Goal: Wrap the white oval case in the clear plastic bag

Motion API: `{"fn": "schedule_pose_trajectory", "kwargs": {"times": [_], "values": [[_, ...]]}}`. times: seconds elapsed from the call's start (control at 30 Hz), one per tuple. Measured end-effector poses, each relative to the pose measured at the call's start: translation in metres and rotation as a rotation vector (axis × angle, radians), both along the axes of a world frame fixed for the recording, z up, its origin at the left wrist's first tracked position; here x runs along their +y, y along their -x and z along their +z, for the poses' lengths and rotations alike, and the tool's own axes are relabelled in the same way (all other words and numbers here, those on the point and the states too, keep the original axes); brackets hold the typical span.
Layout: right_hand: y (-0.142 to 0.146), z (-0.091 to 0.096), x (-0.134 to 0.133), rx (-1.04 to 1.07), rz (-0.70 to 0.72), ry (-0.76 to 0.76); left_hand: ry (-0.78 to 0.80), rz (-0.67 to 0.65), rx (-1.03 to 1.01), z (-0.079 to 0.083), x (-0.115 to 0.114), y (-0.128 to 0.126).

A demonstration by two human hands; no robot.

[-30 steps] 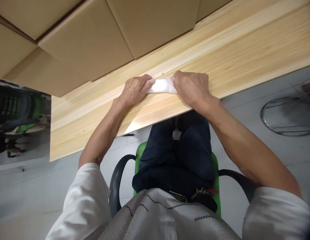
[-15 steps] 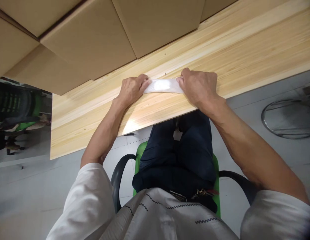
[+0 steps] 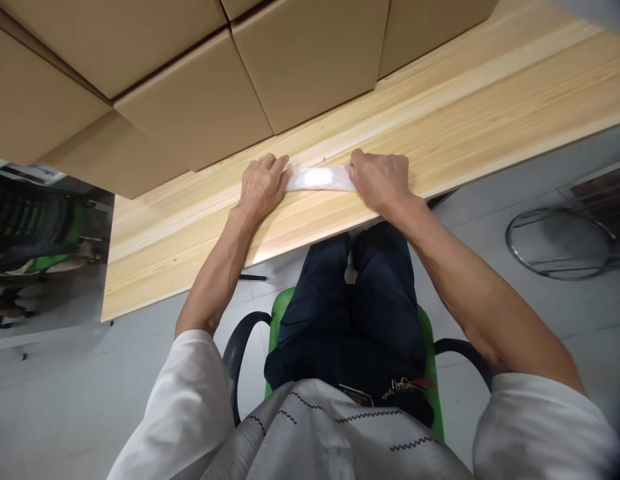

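A small white folded cloth or tissue point(image 3: 319, 178) lies flat on the pale wooden table point(image 3: 470, 120), stretched between my two hands. My left hand point(image 3: 260, 187) presses on its left end with fingers curled over the edge. My right hand point(image 3: 379, 179) holds its right end, fingers bent and closed on it. Both hands rest on the tabletop near its front edge. The ends of the white piece are hidden under my fingers.
Several brown cardboard boxes point(image 3: 205, 100) stand on the table just behind my hands. I sit on a green chair point(image 3: 430, 360) with black armrests. A metal ring base point(image 3: 560, 243) stands on the grey floor at right. Another green chair point(image 3: 35, 227) is at far left.
The white piece has been pulled flatter and longer between my hands. The view has shifted slightly, with more of the boxes showing; both hands stay on the piece's ends.
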State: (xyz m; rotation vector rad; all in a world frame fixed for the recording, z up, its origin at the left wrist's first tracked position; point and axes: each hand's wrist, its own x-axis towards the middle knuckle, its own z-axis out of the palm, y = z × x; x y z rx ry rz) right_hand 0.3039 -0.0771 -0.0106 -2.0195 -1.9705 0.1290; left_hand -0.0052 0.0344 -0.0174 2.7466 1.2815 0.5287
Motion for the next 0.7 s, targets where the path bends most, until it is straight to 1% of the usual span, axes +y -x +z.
{"fn": "schedule_pose_trajectory", "kwargs": {"times": [0.1,0.2,0.3,0.37,0.47,0.57,0.7], "values": [[0.002,0.003,0.000,0.023,-0.007,0.005,-0.004,-0.038,-0.029,0.007,-0.009,-0.009],[0.003,0.004,-0.001,-0.003,-0.016,0.010,0.055,-0.113,-0.040,0.013,-0.019,-0.028],[0.003,0.003,-0.002,-0.046,-0.013,-0.005,0.128,-0.216,-0.026,0.011,-0.025,-0.048],[0.001,0.002,-0.003,-0.049,0.001,-0.044,0.167,-0.256,-0.013,0.007,-0.026,-0.056],[-0.002,-0.003,-0.004,-0.013,0.021,-0.099,0.205,-0.263,-0.026,0.003,-0.026,-0.059],[-0.003,-0.007,-0.004,-0.019,0.016,-0.083,0.221,-0.257,-0.057,0.003,-0.026,-0.057],[-0.001,-0.004,-0.007,-0.018,0.002,-0.111,0.234,-0.263,-0.085,0.005,-0.024,-0.056]]}}
